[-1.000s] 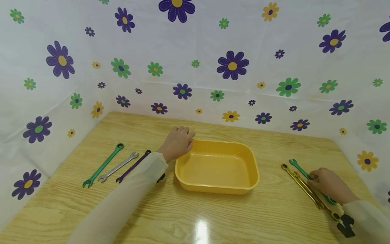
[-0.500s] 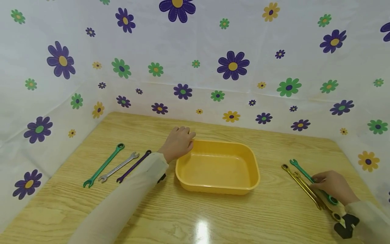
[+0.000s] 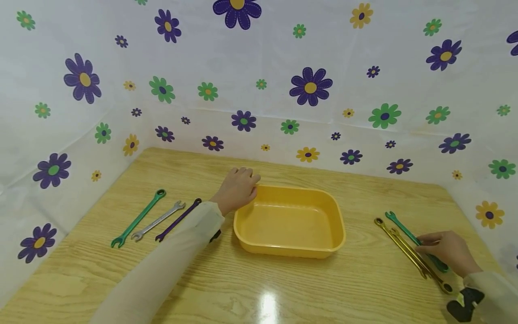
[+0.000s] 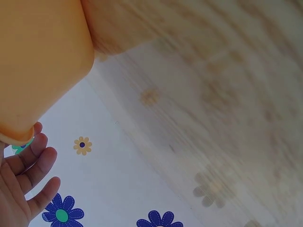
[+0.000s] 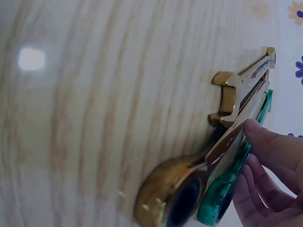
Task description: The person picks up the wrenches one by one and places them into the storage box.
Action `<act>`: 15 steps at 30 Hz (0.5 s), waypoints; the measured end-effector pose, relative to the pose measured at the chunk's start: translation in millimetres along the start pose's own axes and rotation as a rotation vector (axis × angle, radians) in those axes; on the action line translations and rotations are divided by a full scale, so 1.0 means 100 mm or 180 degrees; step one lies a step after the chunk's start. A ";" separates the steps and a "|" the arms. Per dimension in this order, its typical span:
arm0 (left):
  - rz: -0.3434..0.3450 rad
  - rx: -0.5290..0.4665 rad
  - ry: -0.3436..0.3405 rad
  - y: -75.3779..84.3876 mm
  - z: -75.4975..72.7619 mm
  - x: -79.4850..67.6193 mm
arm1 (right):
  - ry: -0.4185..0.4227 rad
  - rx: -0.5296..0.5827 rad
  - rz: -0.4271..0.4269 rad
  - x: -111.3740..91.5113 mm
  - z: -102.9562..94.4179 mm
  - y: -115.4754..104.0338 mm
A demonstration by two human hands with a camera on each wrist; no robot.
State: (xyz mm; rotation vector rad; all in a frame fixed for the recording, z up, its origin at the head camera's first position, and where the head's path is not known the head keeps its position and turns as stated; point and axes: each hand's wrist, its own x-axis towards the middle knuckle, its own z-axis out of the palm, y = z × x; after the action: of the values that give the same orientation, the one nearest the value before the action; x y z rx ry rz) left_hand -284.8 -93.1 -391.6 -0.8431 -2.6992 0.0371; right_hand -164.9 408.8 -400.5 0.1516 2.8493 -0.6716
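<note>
At the back left corner of a yellow plastic basin (image 3: 289, 252), my left hand (image 3: 236, 191) holds the rim. The left wrist view shows its fingers (image 4: 40, 165) spread a little beneath that rim. On the right side of the table my right hand (image 3: 447, 249) pinches a green combination wrench (image 3: 399, 223) between thumb and fingers near its ring end. Two gold wrenches (image 3: 398, 243) lie right beside it. In the right wrist view my thumb (image 5: 265, 139) reaches across the green wrench, close to the gold wrench's shaft, with the other fingers behind it.
On the left lie a green wrench (image 3: 137, 220), a silver open-end wrench (image 3: 158, 222) and a purple wrench (image 3: 178, 220), near my left forearm. A white flowered cloth (image 3: 259, 58) walls the wooden table (image 3: 226, 288) at the back and sides.
My right hand has drawn slightly down and right, and the green wrench's ring end has tipped onto its edge. My left hand and the basin stay put.
</note>
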 end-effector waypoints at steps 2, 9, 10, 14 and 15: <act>-0.0002 -0.0008 -0.0016 0.00 0.00 0.00 | 0.0023 -0.0023 -0.0031 -0.01 0.00 0.00; -0.0008 0.0014 -0.0021 0.00 0.00 0.00 | 0.0195 -0.0355 -0.0389 -0.04 0.01 0.00; -0.0009 0.0015 -0.0027 0.00 0.00 0.00 | 0.0237 -0.0423 -0.0452 -0.04 0.02 0.00; -0.0010 0.0018 -0.0050 0.00 -0.01 0.00 | 0.0342 -0.0548 -0.0574 -0.06 0.05 0.02; -0.0010 0.0012 -0.0054 0.00 -0.01 0.00 | 0.0352 -0.0560 -0.0581 -0.06 0.06 0.03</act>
State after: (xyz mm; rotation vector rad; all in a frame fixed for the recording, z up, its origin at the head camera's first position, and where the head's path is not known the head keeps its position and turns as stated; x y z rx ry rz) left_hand -284.3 -93.3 -390.8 -0.8413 -2.7153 0.0490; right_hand -157.6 408.6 -405.6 -0.1036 3.0373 -0.4540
